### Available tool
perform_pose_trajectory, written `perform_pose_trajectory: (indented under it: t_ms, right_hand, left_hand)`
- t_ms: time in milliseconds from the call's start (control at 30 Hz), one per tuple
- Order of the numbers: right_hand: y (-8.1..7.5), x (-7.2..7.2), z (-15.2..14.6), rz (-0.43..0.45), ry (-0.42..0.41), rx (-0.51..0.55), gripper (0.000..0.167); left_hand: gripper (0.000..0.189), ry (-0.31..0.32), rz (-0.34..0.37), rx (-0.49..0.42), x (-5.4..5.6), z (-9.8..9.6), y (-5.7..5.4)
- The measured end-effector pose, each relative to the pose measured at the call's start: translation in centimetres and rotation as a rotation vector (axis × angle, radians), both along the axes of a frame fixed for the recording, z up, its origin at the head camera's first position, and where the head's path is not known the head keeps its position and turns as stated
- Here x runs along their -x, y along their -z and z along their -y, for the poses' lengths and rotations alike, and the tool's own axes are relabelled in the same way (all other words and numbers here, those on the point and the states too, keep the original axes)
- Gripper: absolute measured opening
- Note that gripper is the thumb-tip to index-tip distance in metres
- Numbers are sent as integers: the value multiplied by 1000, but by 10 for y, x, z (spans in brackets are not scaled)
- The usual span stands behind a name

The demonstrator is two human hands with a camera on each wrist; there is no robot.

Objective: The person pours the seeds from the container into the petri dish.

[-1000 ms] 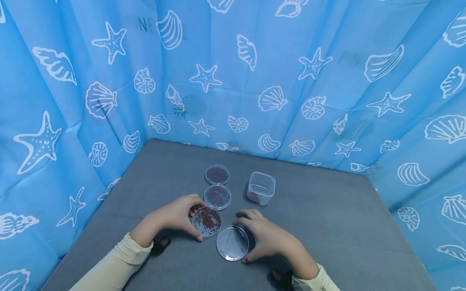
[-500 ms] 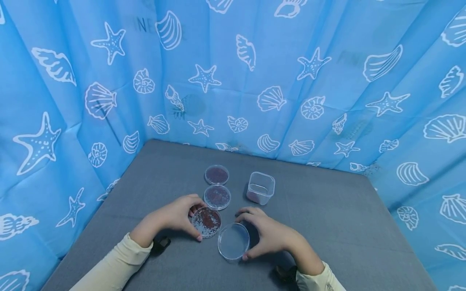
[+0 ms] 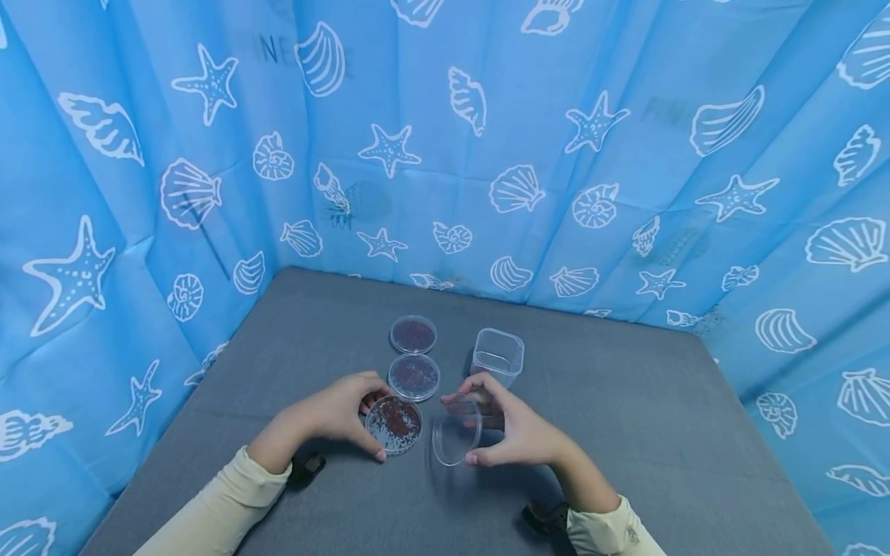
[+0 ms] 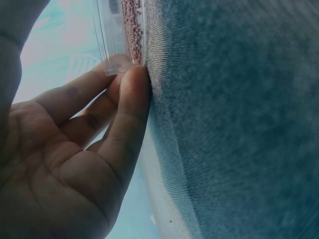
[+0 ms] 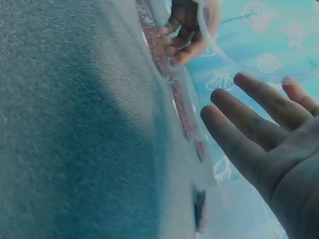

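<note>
In the head view my left hand (image 3: 348, 409) grips the near-left side of a clear petri dish (image 3: 393, 426). Reddish-brown granules lie unevenly in that dish, which rests on the table. The left wrist view shows the thumb and fingers (image 4: 132, 89) pinching its edge. My right hand (image 3: 518, 432) holds a clear round petri dish lid (image 3: 452, 448) between thumb and fingers. Tilted and raised off the table, the lid stands just right of the dish, apart from it. Part of its rim (image 5: 214, 47) shows in the right wrist view.
Behind the gripped dish, two more round dishes, a middle one (image 3: 414, 377) and a far one (image 3: 413, 334), contain reddish granules. A clear square tub (image 3: 498, 347) stands behind my right hand, partly hidden by it. The grey-covered table (image 3: 626, 401) meets a blue shell-print curtain (image 3: 445, 185).
My right hand has lifted the lid off the table, tilting it up and shifting it slightly away from me. The left hand and its dish have stayed put.
</note>
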State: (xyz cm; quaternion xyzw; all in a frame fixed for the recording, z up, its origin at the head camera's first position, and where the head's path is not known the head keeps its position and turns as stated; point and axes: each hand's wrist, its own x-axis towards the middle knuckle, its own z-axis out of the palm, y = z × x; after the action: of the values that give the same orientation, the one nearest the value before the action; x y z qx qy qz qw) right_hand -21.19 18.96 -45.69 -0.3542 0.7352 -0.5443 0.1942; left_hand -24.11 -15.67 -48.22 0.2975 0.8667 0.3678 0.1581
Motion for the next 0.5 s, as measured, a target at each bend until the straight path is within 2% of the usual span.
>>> perform_pose_trajectory:
  t_ms: [100,333,500]
  right_hand:
    - [2,0,5,-30,30,-8,80]
    - [5,1,24,-341,77,-275,86]
    - [6,2,38,-415,100,-371,94]
  left_hand:
    - [86,-3,8,1,0,-1,1]
    - [85,1,10,9,1,-1,0]
    - [85,5,6,12,1,-1,0]
